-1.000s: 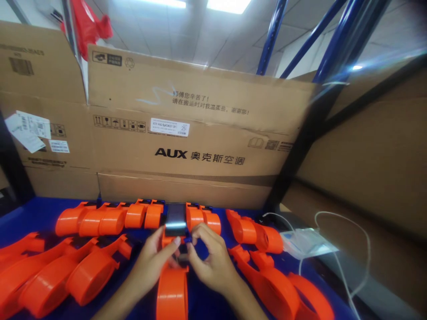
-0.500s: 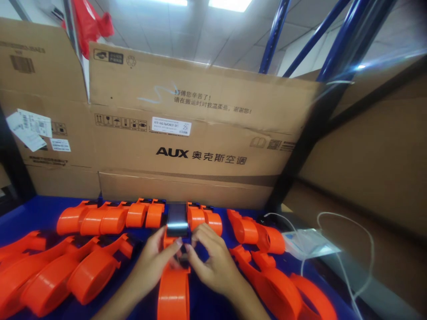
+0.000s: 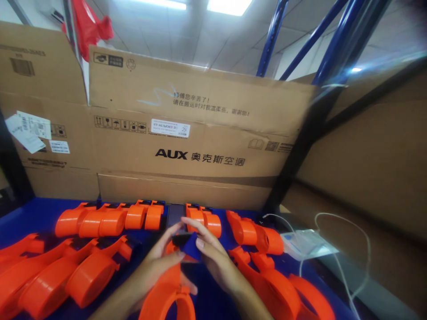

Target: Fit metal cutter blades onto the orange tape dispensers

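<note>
Piece, orange plastic, ring-ended: one, front centre, above the blue surface, clamped in the left hand, thumb on top, fingertips showing beneath. Flap, blue: one, at the piece's far end; thumb of the right hand against its edge, fingers arched beyond; whether pinched cannot be told. Similar orange pieces: front left group; front right group; back row, left part; back row, right part. Dark rectangular object: one, mid back row, partly hidden by fingers. Clear packet: right, with white cable. Cardboard panel: behind, printed AUX.
</note>
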